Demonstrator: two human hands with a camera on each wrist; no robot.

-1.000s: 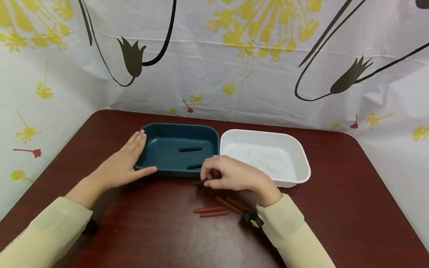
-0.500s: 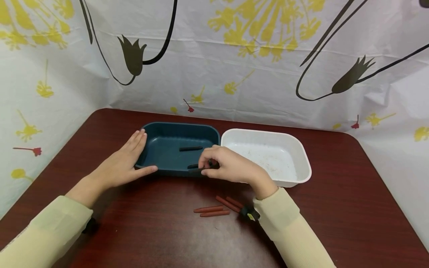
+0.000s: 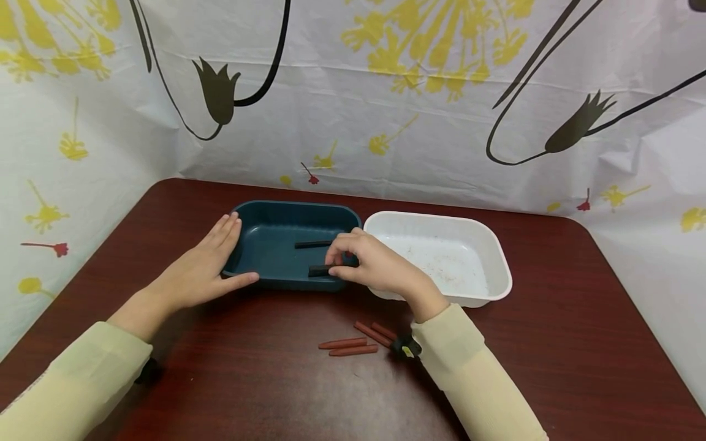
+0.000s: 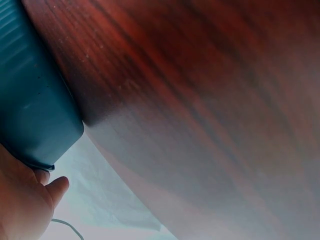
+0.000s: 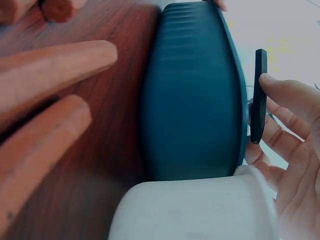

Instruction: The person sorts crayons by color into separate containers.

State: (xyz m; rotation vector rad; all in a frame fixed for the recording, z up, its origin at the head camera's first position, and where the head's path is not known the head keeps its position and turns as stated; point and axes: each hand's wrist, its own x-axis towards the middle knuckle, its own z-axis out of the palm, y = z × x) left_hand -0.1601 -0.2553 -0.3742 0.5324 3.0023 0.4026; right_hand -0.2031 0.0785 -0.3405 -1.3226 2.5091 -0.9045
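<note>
My right hand (image 3: 337, 264) pinches a black stick (image 3: 318, 269) between thumb and fingers, just over the near rim of the teal tray (image 3: 265, 211). In the right wrist view the black stick (image 5: 258, 95) stands at my fingertips (image 5: 280, 87) above the teal tray's wall (image 5: 195, 100). Another black stick (image 3: 312, 244) lies inside the tray. My left hand (image 3: 209, 266) rests flat against the tray's left front corner, thumb along the near wall. In the left wrist view that hand (image 4: 22, 202) touches the tray's wall (image 4: 30, 100).
A white tray (image 3: 499, 269) stands right of the teal one, touching it. Several red sticks (image 3: 349, 347) lie on the dark red table (image 3: 248, 380) near my right wrist, and loom large as red sticks (image 5: 50, 65) in the right wrist view. A patterned cloth (image 3: 386, 92) hangs behind.
My right hand lifted the black stick off the table in front of the teal tray and carried it forward over the tray's near rim. The left hand stayed still.
</note>
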